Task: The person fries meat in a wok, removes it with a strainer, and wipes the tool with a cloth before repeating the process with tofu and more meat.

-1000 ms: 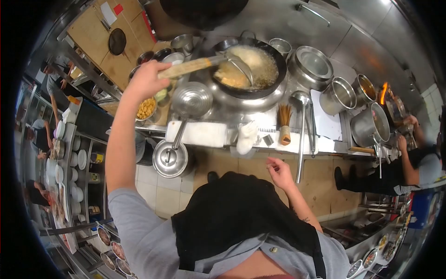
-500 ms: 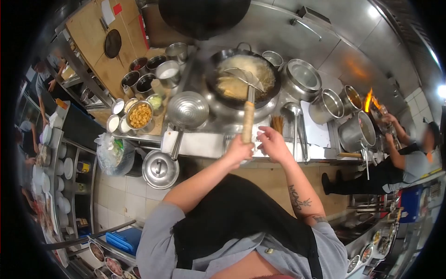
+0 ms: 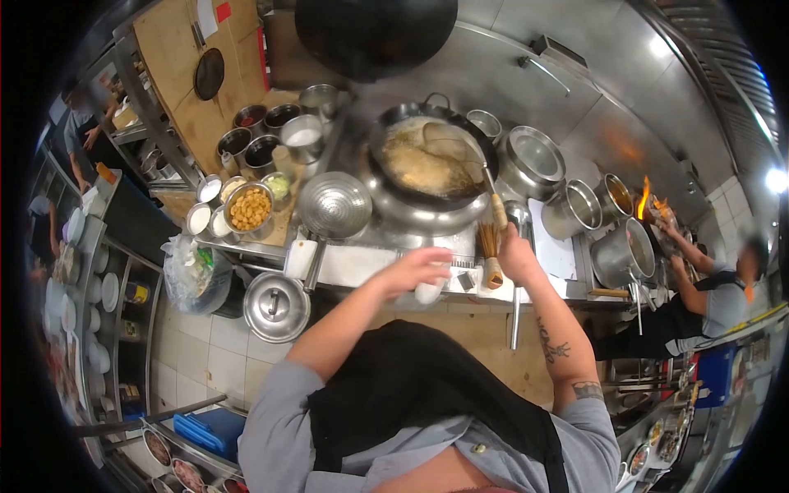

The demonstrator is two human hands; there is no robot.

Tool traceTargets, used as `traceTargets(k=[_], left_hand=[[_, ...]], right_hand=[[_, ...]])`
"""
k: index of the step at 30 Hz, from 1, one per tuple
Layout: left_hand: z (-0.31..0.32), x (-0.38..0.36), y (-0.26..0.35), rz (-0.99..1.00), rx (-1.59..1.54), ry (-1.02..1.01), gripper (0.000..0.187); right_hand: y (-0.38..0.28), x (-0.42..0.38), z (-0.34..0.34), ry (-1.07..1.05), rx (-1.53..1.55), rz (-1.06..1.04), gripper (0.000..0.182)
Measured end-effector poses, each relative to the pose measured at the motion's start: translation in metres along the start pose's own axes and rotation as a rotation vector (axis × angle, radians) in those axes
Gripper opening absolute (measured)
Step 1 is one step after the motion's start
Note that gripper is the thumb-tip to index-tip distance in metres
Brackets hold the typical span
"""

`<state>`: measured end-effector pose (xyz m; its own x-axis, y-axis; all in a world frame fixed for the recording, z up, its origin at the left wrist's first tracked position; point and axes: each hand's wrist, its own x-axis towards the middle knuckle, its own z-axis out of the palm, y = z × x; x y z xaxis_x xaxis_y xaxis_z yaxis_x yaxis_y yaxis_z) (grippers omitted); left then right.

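My right hand [image 3: 515, 253] is closed round the lower end of the wooden handle of a wire strainer [image 3: 456, 146]. The strainer's mesh head rests in a black wok [image 3: 380, 123] of bubbling oil, with golden food frying in it. My left hand [image 3: 417, 271] holds nothing; its fingers are stretched out over the front edge of the stove. Close to my right hand stand a bamboo wok brush [image 3: 491, 261] and a metal ladle [image 3: 515, 304], whose handle passes below the hand. To the left of the wok lies a perforated skimmer [image 3: 335, 204].
A bowl of golden fried pieces [image 3: 250, 208] sits at the left among several sauce pots. Metal pots [image 3: 573, 207] line the right side. Beyond them, flames [image 3: 643, 200] rise near a co-worker [image 3: 723, 287]. A lidded pot [image 3: 277, 306] stands below the counter.
The strainer's handle has passed from my left hand to my right and swung to the right. My left hand has let go and opened. The mesh has shifted right in the wok.
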<state>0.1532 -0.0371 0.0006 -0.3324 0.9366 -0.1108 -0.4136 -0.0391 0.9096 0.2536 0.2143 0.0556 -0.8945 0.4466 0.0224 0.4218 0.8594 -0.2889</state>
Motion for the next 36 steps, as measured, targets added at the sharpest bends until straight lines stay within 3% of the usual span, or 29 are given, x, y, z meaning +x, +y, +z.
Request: traceTargets(k=[2, 5, 7, 9, 13, 14, 17, 21, 24, 28, 31, 36], left_hand=[[-0.072, -0.044, -0.033, 0.182, 0.268, 0.349, 0.043], [-0.156, -0.136, -0.080, -0.007, 1.026, 1.173, 0.050], [-0.182, -0.158, -0.089, -0.192, 0.562, 1.115, 0.043], [-0.184, -0.167, -0.084, -0.329, -0.362, 0.851, 0.039], [-0.192, -0.139, -0.090, -0.266, -0.911, 0.578, 0.029], [-0.187, -0.130, -0.087, -0.265, -1.010, 0.609, 0.020], [-0.191, -0.097, -0.101, -0.230, -0.756, 0.638, 0.015], [-0.124, -0.095, -0.063, -0.188, -0.435, 0.741, 0.014], [-0.088, -0.098, -0.038, -0.179, -0.363, 0.800, 0.015], [-0.075, -0.096, -0.033, -0.186, -0.422, 0.792, 0.014], [-0.066, -0.085, -0.027, -0.183, -0.428, 0.757, 0.012], [-0.071, -0.070, -0.022, -0.176, -0.449, 0.744, 0.012]], right_hand=[[0.016, 0.016, -0.011, -0.155, 0.318, 0.085, 0.036], [0.020, 0.026, -0.019, -0.336, 0.776, 0.224, 0.031], [0.021, 0.035, -0.014, -0.408, 0.916, 0.235, 0.030], [0.015, 0.048, -0.008, -0.488, 1.042, 0.298, 0.029], [-0.005, 0.066, 0.002, -0.565, 1.163, 0.343, 0.033], [-0.008, 0.068, 0.001, -0.585, 1.164, 0.336, 0.035], [-0.008, 0.072, -0.003, -0.606, 1.113, 0.348, 0.035], [0.010, 0.072, -0.003, -0.638, 1.105, 0.288, 0.031], [0.013, 0.053, -0.035, -0.660, 1.067, 0.323, 0.030], [0.020, 0.048, -0.049, -0.718, 1.139, 0.380, 0.043], [0.006, 0.040, -0.056, -0.713, 1.186, 0.384, 0.026], [-0.021, 0.045, -0.036, -0.618, 1.460, 0.527, 0.025]])
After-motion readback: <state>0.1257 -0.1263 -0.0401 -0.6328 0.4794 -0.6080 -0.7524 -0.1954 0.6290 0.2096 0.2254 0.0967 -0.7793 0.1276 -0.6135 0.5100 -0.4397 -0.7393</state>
